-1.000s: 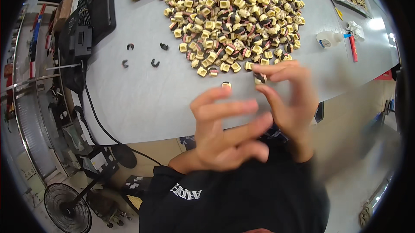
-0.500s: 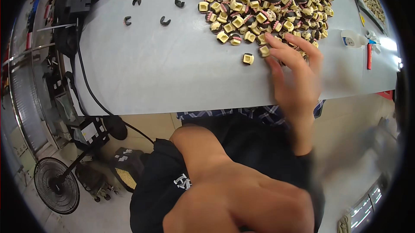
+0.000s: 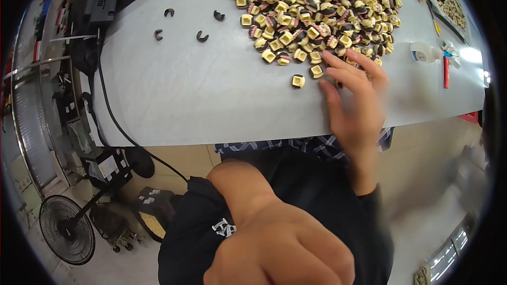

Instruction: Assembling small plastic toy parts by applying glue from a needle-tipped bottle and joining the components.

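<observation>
Right hand (image 3: 360, 100), fingers parted, bends over the near edge of a heap of small cream-and-black, pink-trimmed blocky pieces (image 3: 311, 18) on the smooth grey table (image 3: 211, 100), presumably piled for easy reach; left hand (image 3: 280, 245) near the head, fingers hidden, grip untellable

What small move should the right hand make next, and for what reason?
Perhaps the right hand should pinch the piece beside its thumb: its fingers are parted from the thumb, and this piece lies at the near edge of the pile.
</observation>
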`<state>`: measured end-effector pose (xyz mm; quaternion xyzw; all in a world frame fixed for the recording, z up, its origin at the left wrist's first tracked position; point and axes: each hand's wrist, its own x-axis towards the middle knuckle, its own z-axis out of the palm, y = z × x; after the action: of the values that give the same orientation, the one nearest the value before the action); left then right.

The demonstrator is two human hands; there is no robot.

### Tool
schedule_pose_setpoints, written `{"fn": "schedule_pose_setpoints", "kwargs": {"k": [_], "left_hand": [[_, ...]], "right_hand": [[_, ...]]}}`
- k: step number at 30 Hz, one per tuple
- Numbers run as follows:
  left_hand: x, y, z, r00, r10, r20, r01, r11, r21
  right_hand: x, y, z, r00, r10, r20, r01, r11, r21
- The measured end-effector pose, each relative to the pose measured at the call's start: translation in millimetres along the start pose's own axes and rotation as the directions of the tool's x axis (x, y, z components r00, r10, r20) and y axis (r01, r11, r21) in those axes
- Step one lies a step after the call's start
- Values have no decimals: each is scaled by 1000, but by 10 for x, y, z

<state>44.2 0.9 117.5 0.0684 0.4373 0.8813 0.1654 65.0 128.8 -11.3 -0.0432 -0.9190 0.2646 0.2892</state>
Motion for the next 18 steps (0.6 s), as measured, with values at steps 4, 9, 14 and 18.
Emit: {"fn": "schedule_pose_setpoints", "kwargs": {"k": [4,9,14,18], "left_hand": [[91,-206,-140,933,125,338,-10,946,-324],[70,-219,-111,896,177,407,-8,923,-385],[-18,-126,62,969,43,244,15,973,-230],[90,-187,-120,860,195,472,-82,965,-248]], "right_hand": [[-13,26,-55,995,-62,-77,63,998,9],[-43,78,-94,989,-83,-122,88,995,40],[-50,82,-81,987,-51,-151,64,994,83],[-36,63,-102,986,-31,-166,47,995,90]]}}
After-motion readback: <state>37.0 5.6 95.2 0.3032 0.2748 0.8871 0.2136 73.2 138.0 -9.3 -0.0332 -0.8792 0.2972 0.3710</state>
